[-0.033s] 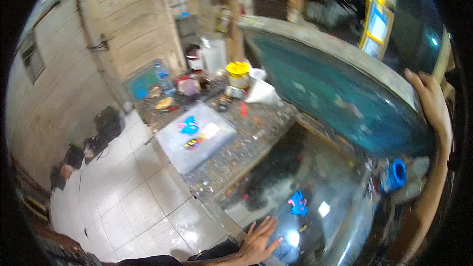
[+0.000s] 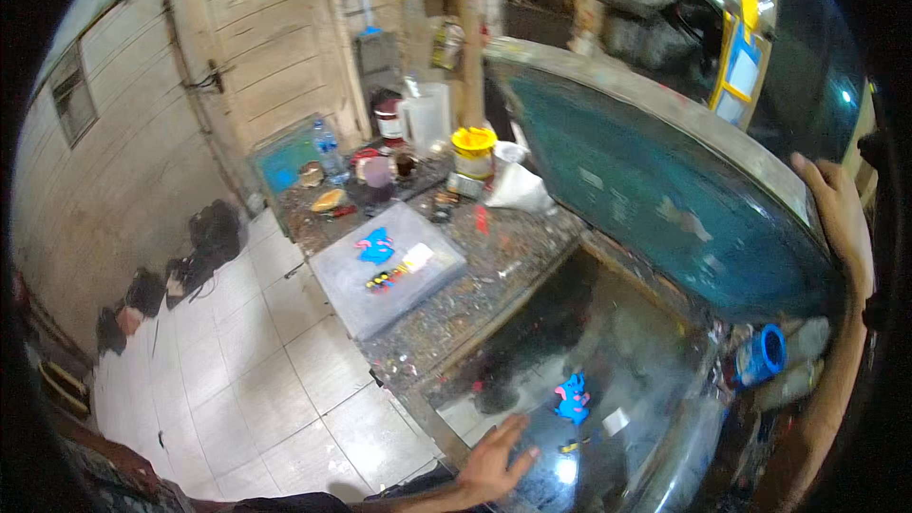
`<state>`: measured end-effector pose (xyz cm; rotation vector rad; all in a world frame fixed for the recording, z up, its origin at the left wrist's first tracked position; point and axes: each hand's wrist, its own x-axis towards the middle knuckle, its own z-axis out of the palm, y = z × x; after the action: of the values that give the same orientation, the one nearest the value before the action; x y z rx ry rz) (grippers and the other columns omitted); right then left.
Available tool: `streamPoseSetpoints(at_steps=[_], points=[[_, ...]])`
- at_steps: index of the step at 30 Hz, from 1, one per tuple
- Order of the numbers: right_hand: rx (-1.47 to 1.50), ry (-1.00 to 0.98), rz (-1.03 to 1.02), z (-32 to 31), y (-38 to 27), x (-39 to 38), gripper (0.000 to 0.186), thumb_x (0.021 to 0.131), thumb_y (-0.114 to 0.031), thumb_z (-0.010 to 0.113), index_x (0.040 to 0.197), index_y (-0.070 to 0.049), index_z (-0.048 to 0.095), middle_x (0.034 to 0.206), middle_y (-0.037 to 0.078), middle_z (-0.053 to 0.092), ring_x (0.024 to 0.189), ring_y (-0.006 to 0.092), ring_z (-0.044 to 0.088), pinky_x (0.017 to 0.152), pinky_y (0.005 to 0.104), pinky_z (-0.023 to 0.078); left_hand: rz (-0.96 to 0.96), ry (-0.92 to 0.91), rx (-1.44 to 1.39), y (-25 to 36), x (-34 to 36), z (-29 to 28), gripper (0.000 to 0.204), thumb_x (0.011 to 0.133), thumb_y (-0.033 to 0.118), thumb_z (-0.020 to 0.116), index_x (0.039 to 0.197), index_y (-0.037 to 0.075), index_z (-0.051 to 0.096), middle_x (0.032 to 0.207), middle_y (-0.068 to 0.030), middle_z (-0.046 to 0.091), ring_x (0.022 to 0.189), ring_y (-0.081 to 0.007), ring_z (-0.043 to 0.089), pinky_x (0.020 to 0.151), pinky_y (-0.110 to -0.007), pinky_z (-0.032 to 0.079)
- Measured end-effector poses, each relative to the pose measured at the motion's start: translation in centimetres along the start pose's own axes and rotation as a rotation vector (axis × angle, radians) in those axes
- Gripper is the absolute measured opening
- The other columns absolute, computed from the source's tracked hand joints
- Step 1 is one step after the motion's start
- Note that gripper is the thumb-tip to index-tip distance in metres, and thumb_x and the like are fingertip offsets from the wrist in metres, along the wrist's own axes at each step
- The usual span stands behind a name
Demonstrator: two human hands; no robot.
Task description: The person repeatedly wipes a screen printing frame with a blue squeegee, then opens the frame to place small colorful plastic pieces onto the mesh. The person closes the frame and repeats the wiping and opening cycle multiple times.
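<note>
A cluttered room with a pale wooden door [image 2: 271, 33] and a white-tiled floor [image 2: 233, 370]; along it runs a speckled, stained counter [image 2: 494, 309] with a dark, glossy, glass-like sheet [image 2: 632, 332] at its near end.

The left hand [image 2: 492, 464], open and empty, fingers spread, is at the near edge of the sheet; whether it touches cannot be told. The right hand [image 2: 841, 209] lies at the upper outer end of a large blue-green panel with a thick greyish rim [image 2: 655, 180]; how far its fingers close round the rim is hidden. The panel stands tilted, presumably steadied there to leave the sheet beneath uncovered.

Just beyond the left hand, on the sheet, lies a small bright-blue animal-shaped figure with pink parts [image 2: 572, 403], with a small yellow-and-black piece [image 2: 574, 446] and a white square [image 2: 617, 421] near it; set apart, each appears unobstructed.

Farther out, a flat, translucent whitish plastic box [image 2: 427, 299] carries a similar blue-and-pink figure [image 2: 376, 245] above a row of yellow, black and red pieces [image 2: 388, 278]; its smooth top probably keeps them off the dirty counter. Behind stand a yellow-lidded tub [image 2: 473, 147] and a clear plastic bottle [image 2: 329, 152], seemingly pushed back for working space.
</note>
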<state>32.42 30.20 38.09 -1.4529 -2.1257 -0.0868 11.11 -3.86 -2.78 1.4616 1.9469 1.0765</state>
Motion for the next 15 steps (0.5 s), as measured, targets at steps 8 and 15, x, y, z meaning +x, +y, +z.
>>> streamPoseSetpoints(at_steps=[8, 15], points=[[0.087, -0.121, -0.004, 0.7, 4.3, 5.8, 0.055, 0.102, -0.044, 0.061, 0.109, 0.009, 0.071, 0.105, 0.022, 0.068, 0.097, 0.0274, 0.063, 0.091, 0.0364, 0.046, -0.048, 0.849, -0.441, -14.7, 11.7, -20.4, 0.057, 0.091, -0.018, 0.04, 0.145, -0.002, 0.049, 0.14, -0.0169, 0.057, 0.096, -0.0249, 0.074, 0.084, -0.035, 0.061], [-0.133, -0.084, -0.074, -0.1, 3.0, 5.2, 0.055, 0.103, -0.043, 0.055, 0.111, 0.009, 0.073, 0.089, 0.03, 0.071, 0.082, 0.0323, 0.062, 0.082, 0.0453, 0.048, -0.016, 1.2, 0.763, -16.5, 14.2, -31.7, 0.049, 0.091, -0.002, 0.065, 0.139, 0.0, 0.056, 0.157, -0.022, 0.039, 0.131, -0.0429, 0.056, 0.104, -0.05, 0.053]])
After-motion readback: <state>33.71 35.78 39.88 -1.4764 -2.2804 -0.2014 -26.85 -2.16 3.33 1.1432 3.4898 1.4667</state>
